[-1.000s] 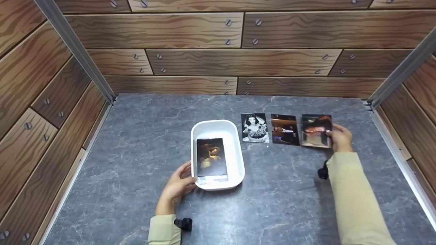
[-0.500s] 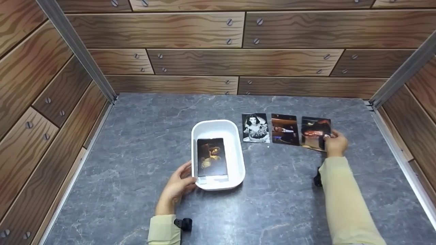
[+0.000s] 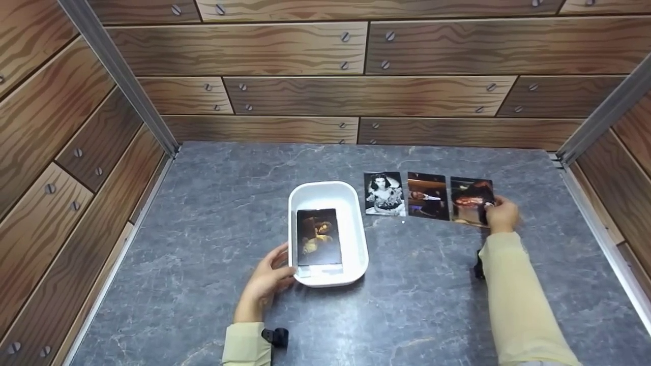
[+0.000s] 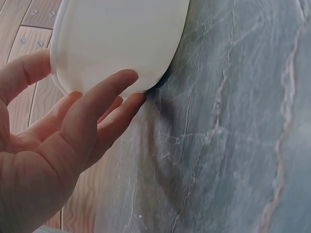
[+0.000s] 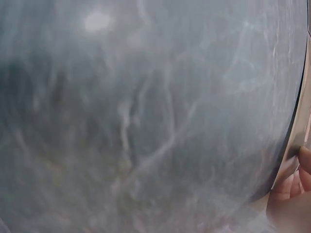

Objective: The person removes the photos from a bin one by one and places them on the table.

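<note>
My left hand (image 3: 269, 274) grips the near left corner of a white plastic tub (image 3: 356, 244), thumb at the rim and fingers against the outer wall. In the left wrist view the fingertips lie along the underside edge of the tub (image 4: 116, 39). Inside it is a dark photo card (image 3: 319, 236) showing a golden-lit figure. At the right end of a row, my right hand (image 3: 503, 216) pinches the near right edge of a dark photo card with a reddish picture (image 3: 470, 201). The right wrist view shows only part of that hand (image 5: 291, 199) beside the card's edge.
Left of the pinched card lie a dark photo card with a sideways picture (image 3: 427, 195) and a black-and-white portrait card (image 3: 384, 193). They rest on a grey marbled tabletop (image 3: 407, 295). Wood-patterned panels (image 3: 305, 91) enclose the back and both sides.
My right hand has brought the reddish card down and slightly nearer, so it lies at the end of the row. The left hand stays on the tub.
</note>
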Demonstrator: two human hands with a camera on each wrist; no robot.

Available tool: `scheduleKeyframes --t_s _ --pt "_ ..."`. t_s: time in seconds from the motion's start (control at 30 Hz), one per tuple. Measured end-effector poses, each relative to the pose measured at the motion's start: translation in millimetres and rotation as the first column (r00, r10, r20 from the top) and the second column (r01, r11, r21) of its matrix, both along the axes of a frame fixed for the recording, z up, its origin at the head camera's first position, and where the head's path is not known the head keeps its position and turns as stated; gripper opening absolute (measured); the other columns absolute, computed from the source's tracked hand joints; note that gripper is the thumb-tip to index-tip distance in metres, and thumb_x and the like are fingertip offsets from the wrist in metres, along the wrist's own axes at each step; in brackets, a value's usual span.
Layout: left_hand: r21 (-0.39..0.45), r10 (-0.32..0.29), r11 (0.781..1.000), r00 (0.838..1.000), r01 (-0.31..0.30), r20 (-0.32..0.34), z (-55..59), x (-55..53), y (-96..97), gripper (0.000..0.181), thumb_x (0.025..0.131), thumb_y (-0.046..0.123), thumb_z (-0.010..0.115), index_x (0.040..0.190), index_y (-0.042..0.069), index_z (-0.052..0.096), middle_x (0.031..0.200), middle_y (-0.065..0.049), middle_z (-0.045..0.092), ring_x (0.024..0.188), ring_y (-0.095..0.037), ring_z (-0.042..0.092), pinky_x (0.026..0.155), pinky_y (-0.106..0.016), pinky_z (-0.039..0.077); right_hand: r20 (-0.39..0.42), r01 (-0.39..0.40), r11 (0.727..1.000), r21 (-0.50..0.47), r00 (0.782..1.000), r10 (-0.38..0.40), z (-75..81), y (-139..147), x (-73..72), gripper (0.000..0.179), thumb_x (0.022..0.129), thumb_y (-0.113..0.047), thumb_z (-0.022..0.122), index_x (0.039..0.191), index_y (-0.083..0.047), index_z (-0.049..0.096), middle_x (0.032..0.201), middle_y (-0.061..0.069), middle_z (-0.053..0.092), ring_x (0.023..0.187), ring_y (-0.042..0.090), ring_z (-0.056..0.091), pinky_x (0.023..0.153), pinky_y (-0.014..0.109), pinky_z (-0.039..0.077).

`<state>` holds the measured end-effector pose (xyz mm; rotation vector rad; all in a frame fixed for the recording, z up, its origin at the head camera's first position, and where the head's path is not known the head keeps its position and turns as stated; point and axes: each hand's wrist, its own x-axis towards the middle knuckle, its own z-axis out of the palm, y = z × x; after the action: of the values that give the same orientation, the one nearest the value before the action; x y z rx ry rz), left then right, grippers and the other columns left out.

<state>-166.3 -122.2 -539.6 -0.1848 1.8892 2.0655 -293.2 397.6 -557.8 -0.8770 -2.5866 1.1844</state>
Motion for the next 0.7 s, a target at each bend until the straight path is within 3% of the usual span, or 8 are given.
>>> scheduleKeyframes --t_s 0.27,0.4,0.47,0.57,0.63,0.7 --pt "-0.004 0.000 1.000 1.000 0.000 0.002 -1.1 -0.6 0.2 0.073 0.083 -0.006 0.058 0.149 -0.004 0.028 0.147 -0.035 0.033 0.123 -0.038 0.051 0.082 -0.035 0.059 0.065 -0.018 1.000 -0.001 0.998 0.018 8.1 2 -1.3 0.052 0.093 -0.011 0.054 0.140 0.008 0.042 0.139 0.027 0.049 0.129 0.040 0.046 0.111 0.045 0.035" --pt "-0.015 0.007 1.000 1.000 -0.006 0.007 -1.3 -1.2 0.6 0.073 0.082 -0.006 0.059 0.149 -0.003 0.029 0.147 -0.034 0.034 0.123 -0.038 0.050 0.082 -0.034 0.058 0.055 0.002 0.998 -0.062 0.998 0.001 15.2 1 -1.4 0.063 0.094 -0.019 0.056 0.147 0.005 0.032 0.145 0.027 0.043 0.133 0.040 0.041 0.114 0.045 0.032" --pt "-0.024 0.011 1.000 1.000 -0.011 0.012 -1.1 -1.2 1.2 0.073 0.082 -0.005 0.059 0.149 -0.002 0.030 0.148 -0.034 0.033 0.124 -0.038 0.051 0.082 -0.034 0.058 0.027 0.032 0.987 -0.154 0.999 -0.028 20.8 -2 -2.0 0.068 0.094 -0.023 0.057 0.150 0.001 0.027 0.151 0.024 0.036 0.137 0.038 0.037 0.116 0.043 0.031" --pt "-0.037 0.012 0.999 1.000 -0.011 0.015 -1.3 -0.5 1.7 0.073 0.082 -0.005 0.060 0.149 -0.002 0.030 0.148 -0.034 0.033 0.126 -0.038 0.049 0.083 -0.035 0.058 -0.026 0.096 0.925 -0.367 0.993 -0.113 34.4 -13 -4.1 0.073 0.093 -0.026 0.058 0.154 -0.007 0.022 0.158 0.017 0.026 0.143 0.029 0.030 0.118 0.034 0.029" --pt "-0.026 0.012 1.000 1.000 -0.012 0.017 -1.1 0.0 1.6 0.073 0.082 -0.005 0.059 0.149 -0.003 0.030 0.148 -0.034 0.032 0.127 -0.041 0.047 0.085 -0.037 0.058 -0.058 0.119 0.844 -0.523 0.983 -0.175 46.0 -25 -5.2 0.074 0.094 -0.026 0.058 0.155 -0.012 0.020 0.160 0.012 0.021 0.144 0.021 0.027 0.117 0.026 0.028" --pt "-0.023 0.015 1.000 1.000 -0.015 0.017 -1.3 0.7 1.1 0.073 0.082 -0.006 0.059 0.149 -0.003 0.029 0.148 -0.034 0.033 0.128 -0.041 0.047 0.086 -0.038 0.058 -0.085 0.117 0.761 -0.638 0.972 -0.220 58.3 -40 -5.5 0.074 0.093 -0.024 0.059 0.155 -0.015 0.020 0.161 0.009 0.020 0.140 0.018 0.033 0.112 0.021 0.034"
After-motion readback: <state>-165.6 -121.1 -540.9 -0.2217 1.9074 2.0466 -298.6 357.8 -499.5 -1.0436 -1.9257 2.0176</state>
